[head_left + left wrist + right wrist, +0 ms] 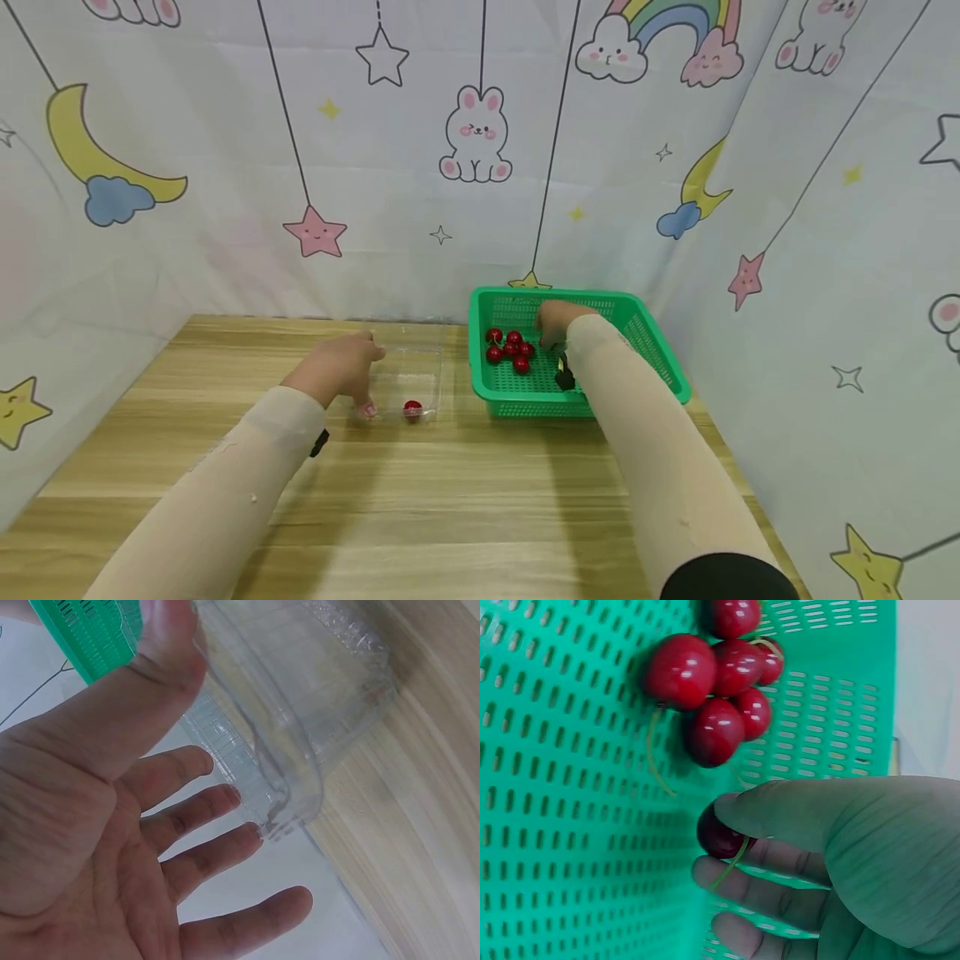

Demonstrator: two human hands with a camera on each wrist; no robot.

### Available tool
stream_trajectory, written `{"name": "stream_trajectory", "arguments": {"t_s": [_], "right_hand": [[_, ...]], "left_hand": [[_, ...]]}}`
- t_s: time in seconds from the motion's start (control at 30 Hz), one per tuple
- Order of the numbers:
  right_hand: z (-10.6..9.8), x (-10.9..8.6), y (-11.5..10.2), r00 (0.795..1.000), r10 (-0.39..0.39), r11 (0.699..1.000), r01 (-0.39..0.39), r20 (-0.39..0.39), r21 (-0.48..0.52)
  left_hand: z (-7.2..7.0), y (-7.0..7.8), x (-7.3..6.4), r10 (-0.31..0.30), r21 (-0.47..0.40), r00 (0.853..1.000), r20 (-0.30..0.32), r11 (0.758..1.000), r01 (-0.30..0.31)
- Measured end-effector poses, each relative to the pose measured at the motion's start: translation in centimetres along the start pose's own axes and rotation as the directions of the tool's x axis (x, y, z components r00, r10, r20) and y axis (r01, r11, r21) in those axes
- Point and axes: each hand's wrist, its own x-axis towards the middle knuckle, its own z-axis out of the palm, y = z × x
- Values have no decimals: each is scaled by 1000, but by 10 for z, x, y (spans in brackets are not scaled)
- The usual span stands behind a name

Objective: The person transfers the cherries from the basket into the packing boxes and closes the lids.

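Observation:
My right hand (561,322) reaches down into a green plastic basket (480,379). In the right wrist view, its thumb and fingers pinch a dark red cherry (718,831) with a green stem. Beside it, several glossy cherries (681,669) lie clustered on the basket's slotted floor. At the left, my left hand (337,367) rests along the side of a clear plastic box (300,735), thumb and fingertips at the rim and fingers spread fairly straight. One red cherry (412,409) sits in that box near its front edge.
Both containers stand side by side toward the back of the wooden table (420,517), the basket on the right. A white cloth backdrop (225,183) printed with rabbits, stars and moons rises directly behind and along both sides.

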Motion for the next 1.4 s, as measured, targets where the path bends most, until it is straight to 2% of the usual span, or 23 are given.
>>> {"name": "stream_trajectory", "arguments": {"t_s": [0.27, 0.4, 0.53, 0.63, 0.8, 1.07, 1.27, 1.4], "right_hand": [[-21, -19, 0, 999, -14, 1000, 13, -37, -25], [-34, -34, -8, 991, -76, 996, 69, -106, -61], [-42, -49, -25, 978, -152, 988, 148, -142, -43], [-44, -61, -41, 959, -218, 976, 214, -183, -40], [-40, -75, -71, 926, -297, 955, 287, -233, -76], [-29, -85, -124, 901, -394, 919, 381, -182, -102], [-13, -82, -158, 857, -492, 870, 480, -155, -112], [2, -78, -176, 840, -527, 848, 508, -131, -152]], "left_hand": [[3, 0, 2, -13, -18, 1000, 15, 1000, 13], [3, -1, 3, -15, -17, 1000, 5, 1000, 15], [3, -3, 3, -11, -9, 1000, -1, 1000, 11], [3, -4, 4, -11, -11, 1000, -5, 1000, 11], [4, -3, 6, -10, -6, 1000, 2, 1000, 10], [5, -3, 4, 7, -14, 1000, -16, 1000, -7], [4, -3, 3, 12, -4, 1000, -25, 1000, -12], [1, -1, 1, 13, 3, 1000, -26, 1000, -13]]}}
